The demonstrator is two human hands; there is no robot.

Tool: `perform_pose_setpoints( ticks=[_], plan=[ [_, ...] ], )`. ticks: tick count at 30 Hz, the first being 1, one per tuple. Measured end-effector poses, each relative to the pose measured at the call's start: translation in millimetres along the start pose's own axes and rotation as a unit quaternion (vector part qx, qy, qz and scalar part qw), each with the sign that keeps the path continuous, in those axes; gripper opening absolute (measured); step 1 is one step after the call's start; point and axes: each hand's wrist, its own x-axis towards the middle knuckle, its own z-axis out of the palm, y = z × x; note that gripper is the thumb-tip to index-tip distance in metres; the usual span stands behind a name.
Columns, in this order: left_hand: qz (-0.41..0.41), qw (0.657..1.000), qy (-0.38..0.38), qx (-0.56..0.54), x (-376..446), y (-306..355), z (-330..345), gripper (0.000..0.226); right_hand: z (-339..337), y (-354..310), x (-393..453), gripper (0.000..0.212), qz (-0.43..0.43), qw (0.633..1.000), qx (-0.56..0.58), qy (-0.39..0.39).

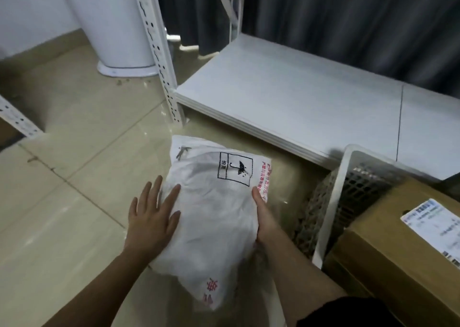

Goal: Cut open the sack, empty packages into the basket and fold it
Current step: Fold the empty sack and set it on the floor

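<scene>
- The floor [74, 202] is glossy beige tile and fills most of the view; everything else I'll place relative to the sack lying on it.
- The low white shelf [286, 102] sits beyond the sack and to its right, with dark curtains [348, 28] hanging behind it and a perforated white upright [159, 53] at its left corner.
- A white rounded unit [112, 28] stands way out past the sack to the left, against the wall.
- The cardboard box [388, 252] with a shipping label is right of the sack, down in the near corner, apparently resting in or against the basket, can't tell which.
- The basket [333, 202], white lattice plastic, stands just right of the sack, tight against the shelf's front edge.
- The sack [214, 214] itself: white, crumpled, lying flat on the floor roughly centre frame, with a black umbrella mark and red print on it.
- The left hand [151, 217] is spread wide, fingers splayed, pressing flat on the sack's left edge, not gripping.
- The right hand [263, 217] is closed around the sack's right edge, thumb on top, other fingers hidden under the fabric.
</scene>
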Motion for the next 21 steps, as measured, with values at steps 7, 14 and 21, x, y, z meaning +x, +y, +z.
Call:
perform_pose_setpoints(
  ticks=[7, 14, 21],
  plan=[
    [-0.094, 0.994, -0.051, -0.036, 20, 40, 51, 0.069, 2, -29, -4, 0.044, -0.235, 0.879, -0.229, 0.347],
    [-0.080, 0.989, -0.078, -0.096, 29, 93, 69, 0.064, 22, 36, -31, 0.055, -0.337, 0.635, -0.639, 0.276],
    [0.221, 0.975, -0.007, 0.025, 5, 66, 91, 0.047, -36, 73, -14, 0.064, -0.230, 0.581, -0.756, 0.195]
  ],
)
